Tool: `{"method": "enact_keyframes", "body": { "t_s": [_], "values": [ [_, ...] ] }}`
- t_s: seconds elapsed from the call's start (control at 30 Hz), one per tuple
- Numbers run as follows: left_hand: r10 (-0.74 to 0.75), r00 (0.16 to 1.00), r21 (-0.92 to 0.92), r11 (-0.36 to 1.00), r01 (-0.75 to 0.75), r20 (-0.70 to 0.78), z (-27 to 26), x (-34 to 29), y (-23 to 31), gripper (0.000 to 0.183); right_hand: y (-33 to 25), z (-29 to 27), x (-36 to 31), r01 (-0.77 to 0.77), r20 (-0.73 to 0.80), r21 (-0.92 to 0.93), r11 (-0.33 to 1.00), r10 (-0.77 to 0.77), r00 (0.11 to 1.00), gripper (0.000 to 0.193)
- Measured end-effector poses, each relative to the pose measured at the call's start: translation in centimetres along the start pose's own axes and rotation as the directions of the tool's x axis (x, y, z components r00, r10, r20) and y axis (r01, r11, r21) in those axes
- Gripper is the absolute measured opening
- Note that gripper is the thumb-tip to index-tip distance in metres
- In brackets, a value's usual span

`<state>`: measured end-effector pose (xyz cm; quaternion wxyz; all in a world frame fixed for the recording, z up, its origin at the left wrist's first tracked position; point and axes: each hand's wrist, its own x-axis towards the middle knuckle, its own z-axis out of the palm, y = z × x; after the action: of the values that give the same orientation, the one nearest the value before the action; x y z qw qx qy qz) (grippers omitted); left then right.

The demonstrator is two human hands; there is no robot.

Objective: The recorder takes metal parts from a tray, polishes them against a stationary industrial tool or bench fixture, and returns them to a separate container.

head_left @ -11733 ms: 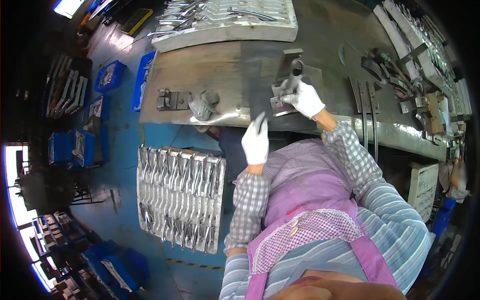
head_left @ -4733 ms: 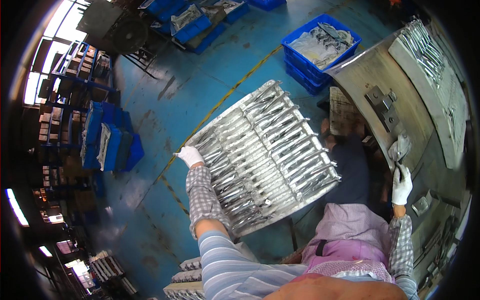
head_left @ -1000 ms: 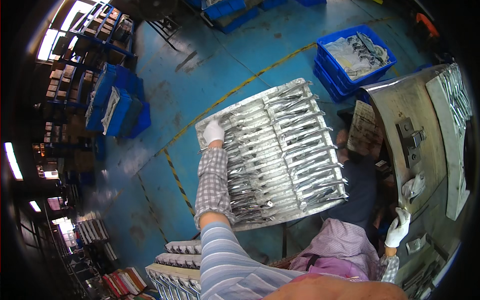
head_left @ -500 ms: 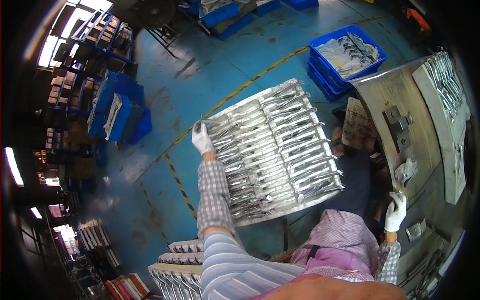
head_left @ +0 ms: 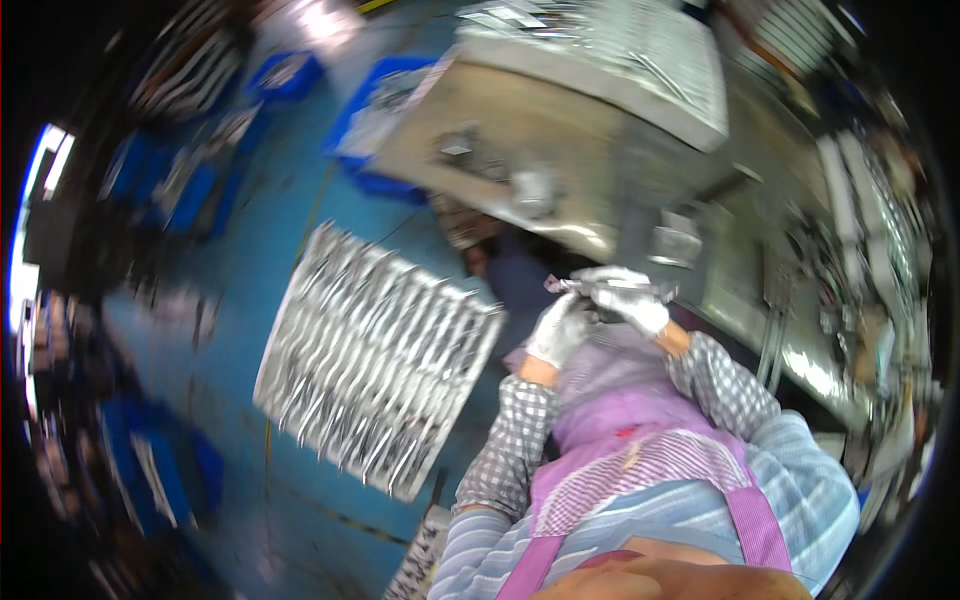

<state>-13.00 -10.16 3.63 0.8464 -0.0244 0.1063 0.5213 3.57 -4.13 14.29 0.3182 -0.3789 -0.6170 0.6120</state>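
Note:
My gloved hands meet in front of my lap. My right hand (head_left: 634,302) is closed around a slim grey metal part (head_left: 655,289), which lies roughly level and pokes out past the fingers. Just left of it, my left hand (head_left: 561,332) has its fingers curled at the same part, near its left end. Motion blur hides the exact shape of the part and how the fingers sit on it. To my left, a pale slab-like tray (head_left: 277,345) carries rows of shiny, slender metal pieces (head_left: 380,350); neither hand touches it.
A worn workbench (head_left: 560,105) stands ahead, with a metal fixture (head_left: 460,147) and a crumpled whitish item (head_left: 533,190) on it. Another loaded tray (head_left: 680,118) lies at its far side. A blue crate (head_left: 352,140) stands beyond its left end.
My left hand has left the tray's edge and come to my right hand at my lap. A metal part now shows between them. The view has swung right, so the tray appears farther left.

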Motion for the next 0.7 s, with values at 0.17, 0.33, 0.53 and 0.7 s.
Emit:
{"method": "enact_keyframes", "body": {
  "t_s": [0.17,0.33,0.53,0.7],
  "values": [
    [0.244,0.941,0.816,0.576,0.054,-0.235,5.4,2.7,-4.7,0.032,-5.6,-13.8,-5.0,-0.108,-0.544,-0.032,0.994,0.073,0.836,0.023],
    [0.134,0.965,0.859,0.494,0.133,-0.227,8.2,5.2,-7.9,0.032,-4.2,-15.7,-3.4,-0.082,-0.588,-0.38,0.922,-0.172,0.79,0.027],
    [0.416,0.905,0.996,0.035,0.083,-0.09,10.2,9.3,-8.0,0.028,-3.1,-16.6,-2.3,-0.159,-0.512,-0.473,0.867,-0.123,0.85,0.028],
    [0.543,0.827,0.962,-0.274,0.012,0.144,14.3,13.0,-7.4,0.023,-2.0,-16.9,-2.1,-0.161,-0.54,-0.474,0.866,-0.141,0.83,0.033]
  ]
}}
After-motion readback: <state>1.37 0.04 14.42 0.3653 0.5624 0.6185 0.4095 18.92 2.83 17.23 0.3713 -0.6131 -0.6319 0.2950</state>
